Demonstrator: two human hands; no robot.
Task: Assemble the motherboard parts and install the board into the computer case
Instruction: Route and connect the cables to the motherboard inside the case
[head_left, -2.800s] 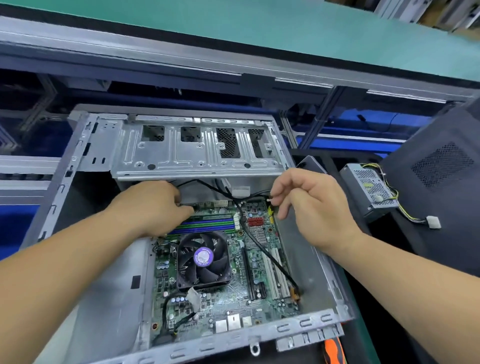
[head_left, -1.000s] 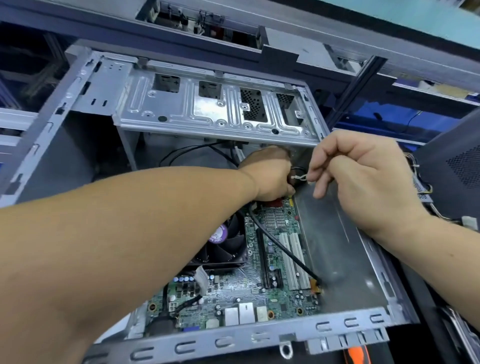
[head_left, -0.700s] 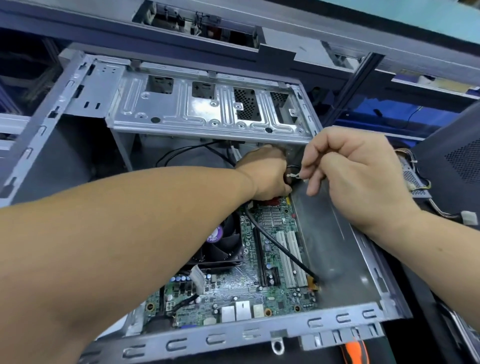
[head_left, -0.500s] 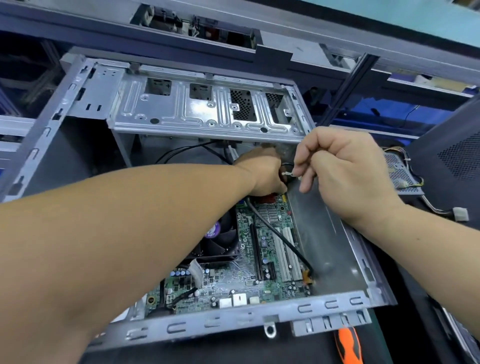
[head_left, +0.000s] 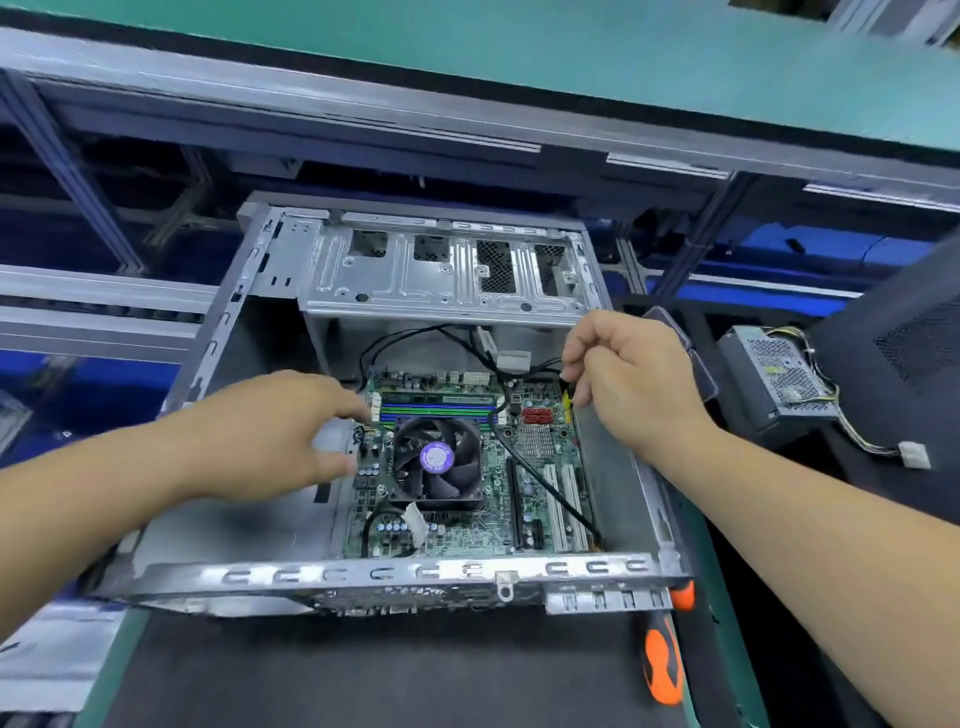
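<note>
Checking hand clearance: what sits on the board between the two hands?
In the head view, the memory sticks and cooling fan lie between them.

Room and obstacles around the fan

Left of the fan (head_left: 436, 457) bare case floor (head_left: 234, 525) lies open under the left hand (head_left: 275, 436); behind it the drive cage (head_left: 447, 275) overhangs, and a black cable (head_left: 540, 478) crosses to its right, near the right hand (head_left: 628, 384).
</note>
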